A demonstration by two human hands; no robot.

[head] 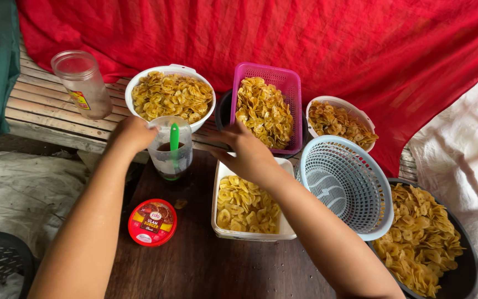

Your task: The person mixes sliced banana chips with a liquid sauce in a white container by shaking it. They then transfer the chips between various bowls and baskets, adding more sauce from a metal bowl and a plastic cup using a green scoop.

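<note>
Dark wooden table under red cloth. Left hand wrapped round clear cup at frame centre-left, green spoon upright inside. Right hand just right of cup, fingers spread, empty, above white tub of chips.

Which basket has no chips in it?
The pale blue round basket, tipped on its side beside the white rectangular tub. The pink basket and two white baskets all hold chips.
</note>
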